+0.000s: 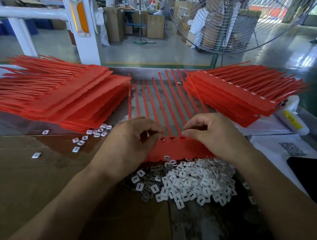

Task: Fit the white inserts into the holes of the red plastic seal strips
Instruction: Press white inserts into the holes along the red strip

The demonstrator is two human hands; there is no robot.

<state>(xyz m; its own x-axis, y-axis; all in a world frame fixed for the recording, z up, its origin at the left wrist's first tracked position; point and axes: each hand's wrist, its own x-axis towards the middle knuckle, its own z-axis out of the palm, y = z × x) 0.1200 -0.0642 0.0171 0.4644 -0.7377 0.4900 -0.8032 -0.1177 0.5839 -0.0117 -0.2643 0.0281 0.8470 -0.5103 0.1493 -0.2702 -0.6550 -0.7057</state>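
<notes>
Red seal strip (pixel 175 149) lies flat between both hands; left hand (pixel 129 141) and right hand (pixel 214 132) rest on it, fingertips curled at its holes (pinched contents indiscernible). White inserts (pixel 193 181) heaped just below.

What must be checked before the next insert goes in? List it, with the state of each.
1. Red strip lies flat under both hands: ok.
2. Empty holes in view between the hands: ok.
3. White inserts pile close to the strip: ok.
4. Left hand holds an insert: cannot tell.
5. Right hand fingertips at the hole row: ok.
6. Loose insert lying on the strip: not ok.
</notes>
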